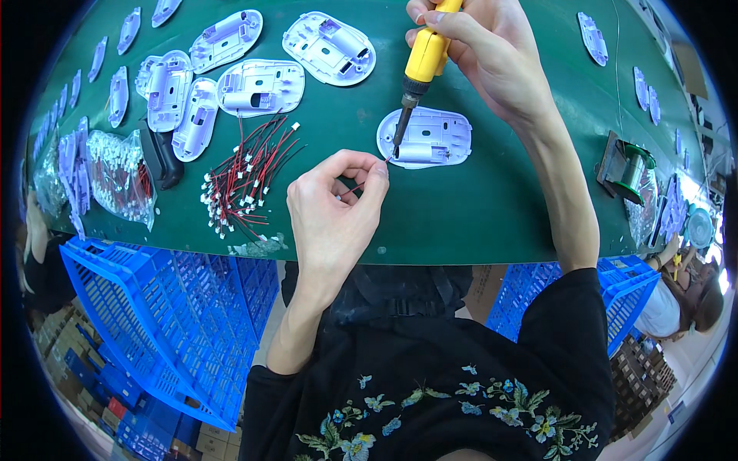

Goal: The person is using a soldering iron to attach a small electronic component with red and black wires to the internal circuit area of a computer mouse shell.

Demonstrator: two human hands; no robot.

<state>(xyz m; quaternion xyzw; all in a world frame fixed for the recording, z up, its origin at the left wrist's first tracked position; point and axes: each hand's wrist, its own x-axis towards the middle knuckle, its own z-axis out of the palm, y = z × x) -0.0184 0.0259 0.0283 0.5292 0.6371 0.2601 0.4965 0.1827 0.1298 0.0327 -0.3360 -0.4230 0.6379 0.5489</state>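
My right hand (492, 58) is wrapped round the yellow handle of a soldering iron (427, 58), which slants down to the left. Its dark tip meets the left end of a white plastic shell (437, 132), close to the battery slot, or hovers just over it. My left hand (338, 207) pinches a thin red and black wire lead (350, 190) between thumb and forefinger, beside that same end of the shell. Most of the lead is hidden by the fingers. Left of this hand lies a loose heap of red and black wire leads (244, 180) with white plugs.
Several more white shells (330, 48) lie at the upper left. A bag of leads (123, 177) and a black object (159, 157) sit left of the heap. At right stands a solder spool (636, 173). Blue crates (165, 307) flank me below the green table (477, 223). Other people work at both sides.
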